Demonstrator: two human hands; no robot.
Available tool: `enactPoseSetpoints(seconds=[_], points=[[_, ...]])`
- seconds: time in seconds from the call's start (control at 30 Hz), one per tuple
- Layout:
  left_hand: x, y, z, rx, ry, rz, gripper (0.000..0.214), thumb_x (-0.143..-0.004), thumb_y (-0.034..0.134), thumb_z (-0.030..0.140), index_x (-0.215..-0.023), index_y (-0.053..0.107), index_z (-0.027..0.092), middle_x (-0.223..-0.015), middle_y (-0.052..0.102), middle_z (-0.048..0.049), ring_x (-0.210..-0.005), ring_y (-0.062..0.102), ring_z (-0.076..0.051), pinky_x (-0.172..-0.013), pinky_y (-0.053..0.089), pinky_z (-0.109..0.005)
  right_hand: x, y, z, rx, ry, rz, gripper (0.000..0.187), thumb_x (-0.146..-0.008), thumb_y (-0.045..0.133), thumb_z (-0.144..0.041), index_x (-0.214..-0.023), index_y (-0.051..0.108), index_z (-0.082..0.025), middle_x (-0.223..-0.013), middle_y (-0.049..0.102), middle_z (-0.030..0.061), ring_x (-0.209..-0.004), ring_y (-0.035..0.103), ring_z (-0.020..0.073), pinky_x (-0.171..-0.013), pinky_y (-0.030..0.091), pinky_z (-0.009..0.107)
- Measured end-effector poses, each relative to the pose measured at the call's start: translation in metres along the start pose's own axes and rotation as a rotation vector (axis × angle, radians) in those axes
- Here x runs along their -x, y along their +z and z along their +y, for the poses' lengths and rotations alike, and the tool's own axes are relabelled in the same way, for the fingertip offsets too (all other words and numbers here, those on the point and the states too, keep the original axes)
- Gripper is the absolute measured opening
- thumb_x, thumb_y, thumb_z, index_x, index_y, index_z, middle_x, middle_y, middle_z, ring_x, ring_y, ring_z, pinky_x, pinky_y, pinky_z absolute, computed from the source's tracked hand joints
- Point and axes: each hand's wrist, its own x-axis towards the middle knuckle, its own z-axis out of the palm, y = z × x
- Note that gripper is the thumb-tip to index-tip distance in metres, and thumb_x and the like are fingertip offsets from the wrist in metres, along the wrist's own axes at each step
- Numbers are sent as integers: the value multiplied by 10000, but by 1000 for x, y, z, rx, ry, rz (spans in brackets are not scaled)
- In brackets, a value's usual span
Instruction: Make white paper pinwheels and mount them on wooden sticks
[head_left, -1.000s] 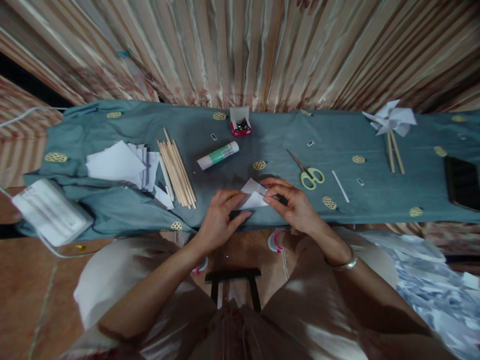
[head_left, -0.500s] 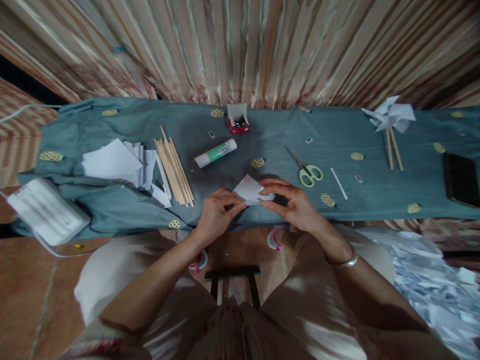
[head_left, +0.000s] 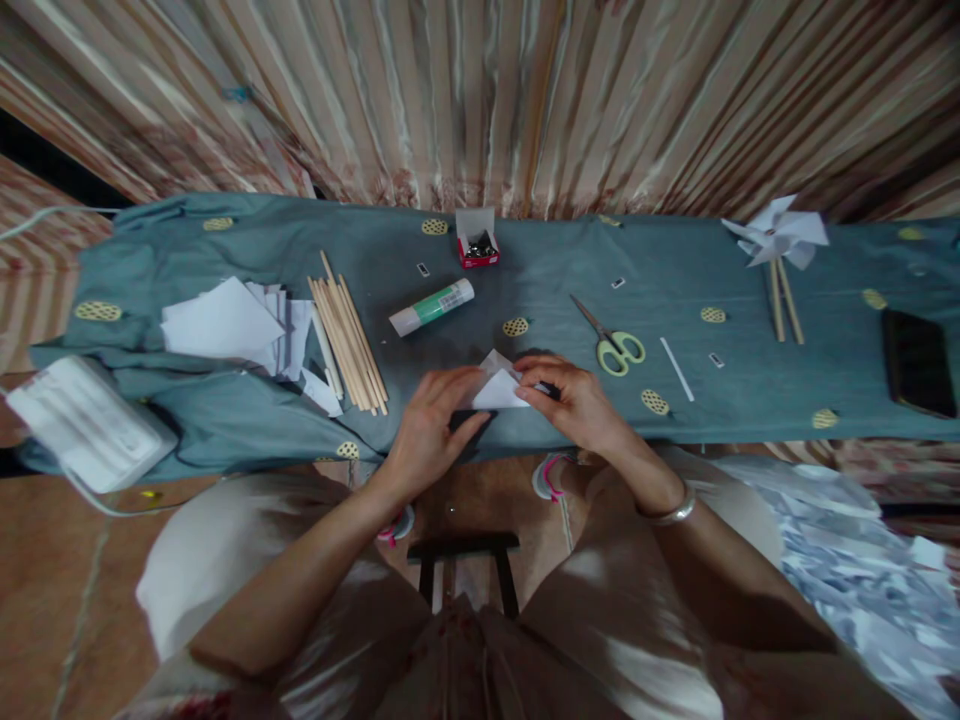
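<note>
A small folded white paper [head_left: 499, 388] lies at the near edge of the teal cloth-covered table [head_left: 540, 270]. My left hand [head_left: 431, 425] presses on its left side with fingers laid over it. My right hand [head_left: 574, 400] pinches its right side between thumb and fingers. Both hands touch the same piece of paper.
A glue stick [head_left: 435, 306], a bundle of wooden sticks [head_left: 349, 335] and a stack of white papers [head_left: 232, 325] lie to the left. Green-handled scissors [head_left: 613, 342] and a paper strip [head_left: 676, 368] lie right. A red box of clips [head_left: 478, 245], a paper pinwheel [head_left: 780, 240] and a phone [head_left: 919, 362] are farther off.
The paper was lifted and turned between both hands, and now lies lower on the cloth, folded smaller. My left hand has spread flatter over it.
</note>
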Motion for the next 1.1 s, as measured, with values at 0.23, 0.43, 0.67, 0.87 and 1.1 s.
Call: enactPoseSetpoints(seconds=[0.23,0.43,0.67,0.87,1.1], points=[[19,13,21,-328,388,-169,456,-988,483,262,-1401,442,75,-1483,495,-196,-1469,338,-284,-1185,342,-500,-9,1,-2,63,-34,6,109,-870,613,-203,-792,688,-218,-1035,733,67,-981,680,229,-935,500,408],[29,25,14,-394,300,-277,627,-963,534,381,-1452,357,30,-1546,382,-241,-1514,175,-325,-1205,288,-534,-14,1,-3,124,-47,11,105,-865,617,-189,-788,684,-216,-1014,736,64,-971,675,226,-940,499,406],[31,28,12,-398,263,-313,662,-947,558,395,-1459,353,28,-1550,370,-248,-1520,122,-334,-1206,263,-566,-19,4,-2,169,-43,31,110,-863,624,-195,-777,691,-209,-1001,733,73,-960,669,231,-947,490,410],[29,27,14,-412,250,-324,639,-950,549,387,-1449,367,33,-1540,388,-249,-1504,203,-353,-1200,275,-560,-20,7,-1,184,-22,41,106,-862,626,-202,-782,696,-211,-1000,727,73,-969,659,233,-950,483,410],[28,28,13,-412,242,-328,635,-939,571,367,-1442,366,38,-1546,372,-256,-1498,223,-359,-1194,281,-561,-21,10,0,201,-10,61,102,-855,621,-200,-778,685,-216,-992,723,71,-952,647,233,-922,493,403]])
